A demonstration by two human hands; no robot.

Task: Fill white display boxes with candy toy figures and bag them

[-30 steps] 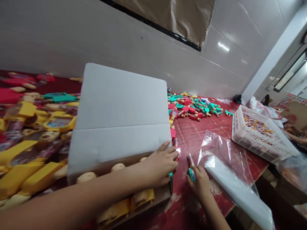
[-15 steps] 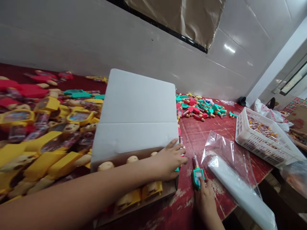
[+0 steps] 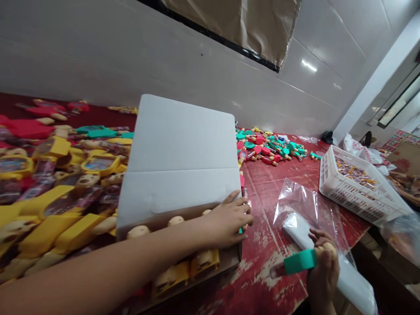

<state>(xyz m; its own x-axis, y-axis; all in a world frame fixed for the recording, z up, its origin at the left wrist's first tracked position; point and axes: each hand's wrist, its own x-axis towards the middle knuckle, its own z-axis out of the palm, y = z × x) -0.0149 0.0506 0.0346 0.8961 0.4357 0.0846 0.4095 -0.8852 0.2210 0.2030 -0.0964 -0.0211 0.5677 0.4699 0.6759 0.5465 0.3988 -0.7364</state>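
Note:
An open cardboard box with its white lid raised holds several yellow toys with beige heads. Across the box lies my left forearm, and my left hand rests over its right end, fingers spread over the edge; a bit of green and pink shows under the fingertips. My right hand, right of the box, is closed on a green toy, whose clear tube end points left above the red table.
Piled yellow and red toys cover the left side. More green and red toys lie by the wall. A clear plastic bag with white contents is beside my right hand. A white crate of small pieces stands at the right.
My right hand has lifted the green toy off the table and moved right, turning it sideways. My left hand stays at the box's right end. The view has shifted slightly.

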